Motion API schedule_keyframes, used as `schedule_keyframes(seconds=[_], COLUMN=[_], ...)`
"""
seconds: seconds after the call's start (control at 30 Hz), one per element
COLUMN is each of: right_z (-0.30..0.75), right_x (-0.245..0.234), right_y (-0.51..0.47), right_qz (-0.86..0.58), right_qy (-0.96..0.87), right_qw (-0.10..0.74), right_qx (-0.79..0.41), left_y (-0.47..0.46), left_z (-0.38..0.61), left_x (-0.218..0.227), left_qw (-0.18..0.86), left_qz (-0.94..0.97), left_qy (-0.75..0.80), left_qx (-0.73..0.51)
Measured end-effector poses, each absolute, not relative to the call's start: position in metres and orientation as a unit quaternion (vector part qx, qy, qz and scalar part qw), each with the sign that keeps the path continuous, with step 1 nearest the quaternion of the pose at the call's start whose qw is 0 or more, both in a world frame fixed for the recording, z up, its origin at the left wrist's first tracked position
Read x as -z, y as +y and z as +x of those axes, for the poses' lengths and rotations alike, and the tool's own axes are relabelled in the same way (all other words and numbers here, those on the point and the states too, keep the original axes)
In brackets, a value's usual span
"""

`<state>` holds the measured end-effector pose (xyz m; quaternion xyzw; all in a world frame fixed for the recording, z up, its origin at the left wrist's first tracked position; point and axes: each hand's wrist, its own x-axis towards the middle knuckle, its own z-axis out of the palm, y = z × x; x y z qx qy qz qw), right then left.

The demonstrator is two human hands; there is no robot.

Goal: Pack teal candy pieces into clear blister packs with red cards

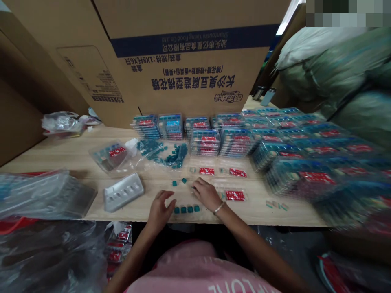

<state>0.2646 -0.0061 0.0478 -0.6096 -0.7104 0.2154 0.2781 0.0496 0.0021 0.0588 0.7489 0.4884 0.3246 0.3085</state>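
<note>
My left hand (160, 209) is at the table's front edge, thumb and forefinger apart with nothing between them. Just to its right, a row of several dark teal cubes (183, 210) sits in a clear plastic tray (200, 216). Over the table beyond that row, my right hand (207, 195) has its fingers drawn together; whatever is under the fingertips is hidden. Two loose teal cubes, one (174, 183) and another (183, 180), lie between and beyond my hands. Clear trays with red packets (235, 195) lie to the right of my right hand.
A plastic bag of teal cubes (177, 156) lies spread farther back. Stacks of filled trays (205, 142) stand behind and along the right (305, 179). At left are a white moulded tray (124, 192) and nested clear trays (58, 193). A large carton (183, 97) closes off the back.
</note>
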Motion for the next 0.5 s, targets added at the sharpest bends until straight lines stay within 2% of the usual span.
schedule_keyframes(seconds=[0.07,0.13,0.33,0.4,0.5], right_z=[0.268,0.266,0.242,0.236,0.225], right_x=[-0.047,-0.047,-0.04,-0.038,-0.035], right_y=[0.01,0.026,0.054,0.054,0.052], right_qz=[-0.622,-0.619,-0.579,-0.571,-0.537], right_qy=[-0.731,-0.739,-0.778,-0.777,-0.757], right_qw=[0.225,0.215,0.201,0.223,0.315], right_qx=[-0.17,-0.157,-0.138,-0.142,-0.198], left_y=[0.011,0.015,0.017,0.019,0.021], left_z=[0.033,0.018,0.002,0.0,-0.002], left_x=[-0.05,-0.04,-0.016,-0.01,-0.005], left_qw=[0.198,0.141,0.107,0.098,0.094], left_qz=[0.779,0.794,0.812,0.825,0.839], left_qy=[0.5,0.499,0.488,0.474,0.455], left_qx=[-0.322,-0.317,-0.301,-0.293,-0.282])
